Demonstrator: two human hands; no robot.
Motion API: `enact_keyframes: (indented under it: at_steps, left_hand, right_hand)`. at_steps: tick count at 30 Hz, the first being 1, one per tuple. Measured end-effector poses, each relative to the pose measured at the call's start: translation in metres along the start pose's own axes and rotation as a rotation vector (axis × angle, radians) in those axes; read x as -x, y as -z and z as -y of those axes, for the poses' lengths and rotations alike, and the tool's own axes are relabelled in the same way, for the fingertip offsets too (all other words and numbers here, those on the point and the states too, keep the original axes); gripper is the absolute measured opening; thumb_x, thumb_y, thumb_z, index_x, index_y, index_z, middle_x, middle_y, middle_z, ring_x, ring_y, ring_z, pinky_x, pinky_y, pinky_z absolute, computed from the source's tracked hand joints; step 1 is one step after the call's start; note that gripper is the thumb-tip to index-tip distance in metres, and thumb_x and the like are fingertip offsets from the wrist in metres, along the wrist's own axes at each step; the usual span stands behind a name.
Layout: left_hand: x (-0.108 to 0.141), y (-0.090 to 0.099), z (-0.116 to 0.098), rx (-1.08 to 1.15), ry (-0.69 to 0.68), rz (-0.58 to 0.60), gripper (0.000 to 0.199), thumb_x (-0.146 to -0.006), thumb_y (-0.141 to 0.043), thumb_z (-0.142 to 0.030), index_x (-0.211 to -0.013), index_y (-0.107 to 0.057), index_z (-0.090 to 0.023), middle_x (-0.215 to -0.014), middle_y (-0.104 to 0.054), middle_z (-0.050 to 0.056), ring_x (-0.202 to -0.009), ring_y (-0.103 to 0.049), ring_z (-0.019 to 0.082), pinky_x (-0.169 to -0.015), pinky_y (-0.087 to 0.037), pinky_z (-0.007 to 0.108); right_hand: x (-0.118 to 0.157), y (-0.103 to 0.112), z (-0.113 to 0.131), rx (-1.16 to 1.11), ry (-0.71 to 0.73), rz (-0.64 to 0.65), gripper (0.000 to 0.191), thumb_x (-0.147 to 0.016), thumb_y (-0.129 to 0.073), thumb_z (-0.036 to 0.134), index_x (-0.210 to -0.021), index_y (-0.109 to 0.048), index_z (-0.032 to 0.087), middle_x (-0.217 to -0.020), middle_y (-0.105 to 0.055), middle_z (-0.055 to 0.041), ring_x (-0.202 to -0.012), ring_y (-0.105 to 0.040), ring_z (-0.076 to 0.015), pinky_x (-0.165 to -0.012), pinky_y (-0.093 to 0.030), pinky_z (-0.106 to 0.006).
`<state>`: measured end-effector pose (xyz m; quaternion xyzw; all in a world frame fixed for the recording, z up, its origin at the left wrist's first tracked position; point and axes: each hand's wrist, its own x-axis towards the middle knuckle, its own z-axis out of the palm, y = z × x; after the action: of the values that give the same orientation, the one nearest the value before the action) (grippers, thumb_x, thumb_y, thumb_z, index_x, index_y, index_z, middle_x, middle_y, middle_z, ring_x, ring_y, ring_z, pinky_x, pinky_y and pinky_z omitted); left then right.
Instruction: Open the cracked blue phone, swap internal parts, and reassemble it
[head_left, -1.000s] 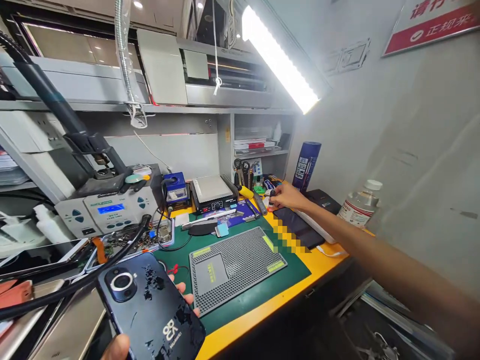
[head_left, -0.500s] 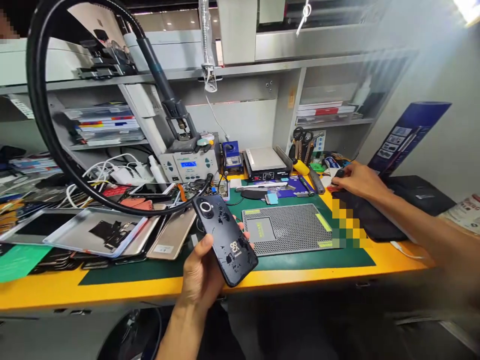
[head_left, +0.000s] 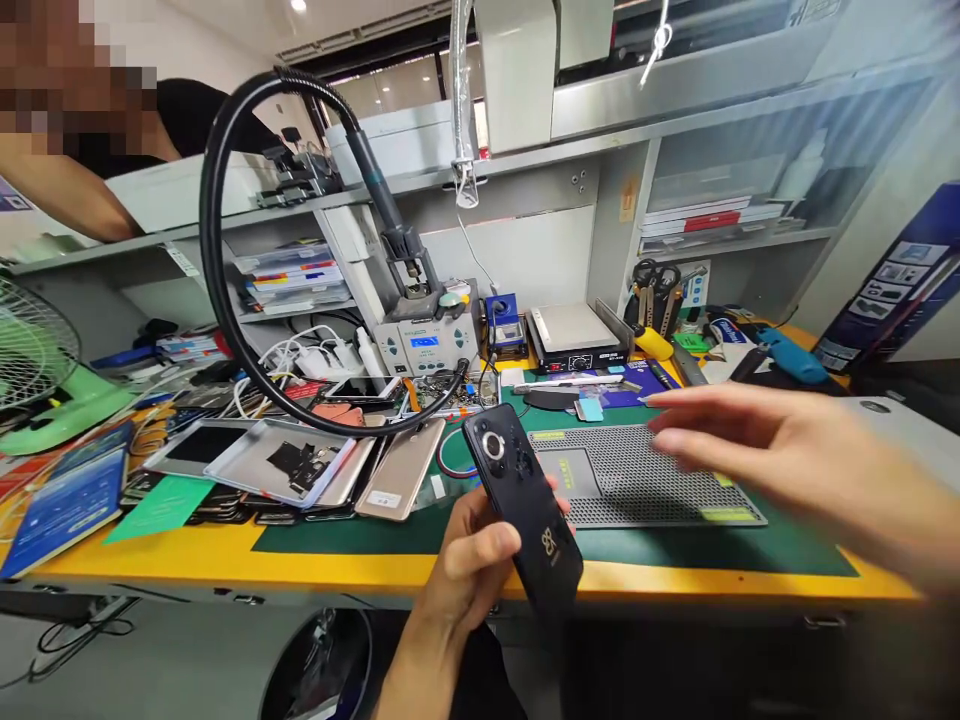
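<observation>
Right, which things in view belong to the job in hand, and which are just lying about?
Likely part of the job:
black rectangular phone, held in the left hand
grey perforated rectangular mat, partly hidden by the right hand

Seemingly just lying about:
pale green plastic fan
flat green sheet
gold rectangular panel

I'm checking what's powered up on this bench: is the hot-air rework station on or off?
The hot-air rework station is on: its front display glows blue. Whether air is blowing, I cannot tell.

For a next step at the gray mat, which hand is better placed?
Probably the right hand: it looks open and empty near the gray mat; the left hand holds the phone.
</observation>
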<state>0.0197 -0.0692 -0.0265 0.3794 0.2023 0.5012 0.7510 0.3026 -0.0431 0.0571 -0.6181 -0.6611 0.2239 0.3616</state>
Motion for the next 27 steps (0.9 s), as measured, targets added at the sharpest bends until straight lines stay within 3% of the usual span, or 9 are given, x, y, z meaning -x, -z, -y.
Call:
enact_keyframes:
  at_steps: [2, 6, 11, 21, 27]
  left_hand:
    - [0.001, -0.001, 0.002, -0.045, -0.003, 0.014, 0.056, -0.069, -0.083, -0.035, -0.119, -0.073, -0.013, -0.11, -0.076, 0.015, -0.098, -0.071, 0.033, -0.086, -0.057, 0.042]
    - [0.001, -0.002, 0.005, -0.104, -0.025, 0.03, 0.054, -0.064, -0.086, -0.035, -0.111, -0.074, -0.013, -0.1, -0.077, 0.012, -0.095, -0.072, 0.034, -0.084, -0.056, 0.042]
    - [0.001, -0.002, 0.006, -0.136, -0.053, 0.036, 0.059, -0.062, -0.088, -0.038, -0.114, -0.071, -0.013, -0.099, -0.076, 0.012, -0.094, -0.072, 0.035, -0.08, -0.055, 0.04]
    - [0.003, -0.001, 0.009, -0.18, -0.06, 0.067, 0.06, -0.062, -0.09, -0.039, -0.114, -0.071, -0.015, -0.098, -0.077, 0.012, -0.092, -0.073, 0.035, -0.078, -0.055, 0.04]
    - [0.002, -0.006, 0.006, -0.222, -0.07, 0.049, 0.061, -0.061, -0.091, -0.038, -0.115, -0.073, -0.014, -0.104, -0.075, 0.012, -0.108, -0.068, 0.039, -0.095, -0.052, 0.05]
  right_hand:
    - [0.013, -0.032, 0.029, -0.217, 0.078, 0.159, 0.066, -0.069, -0.079, 0.067, -0.123, -0.071, 0.031, -0.113, -0.071, -0.0066, -0.09, -0.071, -0.028, -0.071, -0.065, -0.038]
    - [0.014, -0.069, 0.069, -0.372, 0.143, 0.255, 0.071, -0.073, -0.08, 0.05, -0.14, -0.06, 0.034, -0.134, -0.062, -0.0022, -0.109, -0.067, -0.0261, -0.092, -0.063, -0.039]
    - [0.01, -0.071, 0.086, -0.426, 0.117, 0.357, 0.066, -0.074, -0.077, 0.037, -0.138, -0.06, 0.031, -0.129, -0.064, -0.0029, -0.094, -0.072, -0.0228, -0.068, -0.066, -0.031]
    - [0.015, -0.073, 0.081, -0.434, 0.085, 0.344, 0.062, -0.075, -0.079, 0.038, -0.134, -0.061, 0.03, -0.12, -0.068, -0.0024, -0.09, -0.072, -0.0221, -0.068, -0.065, -0.029]
    - [0.016, -0.071, 0.079, -0.464, 0.075, 0.335, 0.061, -0.072, -0.079, 0.04, -0.13, -0.063, 0.027, -0.119, -0.068, -0.0047, -0.087, -0.072, -0.0242, -0.067, -0.065, -0.033]
